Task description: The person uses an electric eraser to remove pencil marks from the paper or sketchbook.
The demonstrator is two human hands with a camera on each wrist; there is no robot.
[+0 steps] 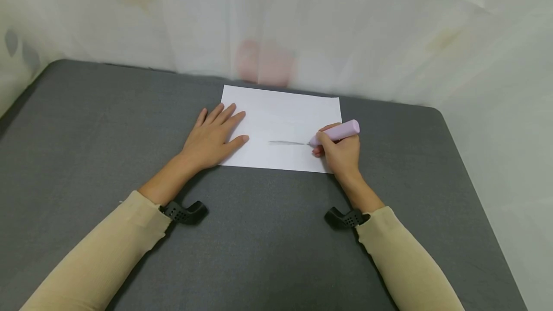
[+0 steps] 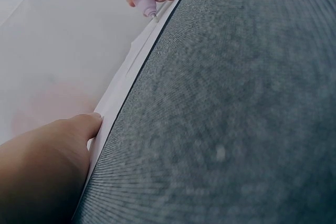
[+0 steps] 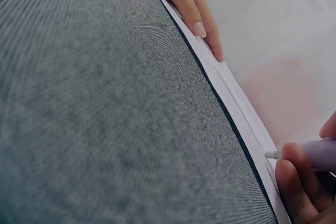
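Right hand [image 1: 343, 152] grips lilac pen [image 1: 339, 132], tip on white paper [image 1: 281, 109] at end of short grey stroke [image 1: 286, 143]. Left hand [image 1: 212, 136] flat, fingers spread, pinning sheet's left edge on grey desk [image 1: 86, 133]. One line drawn so far; rest of pg blank.
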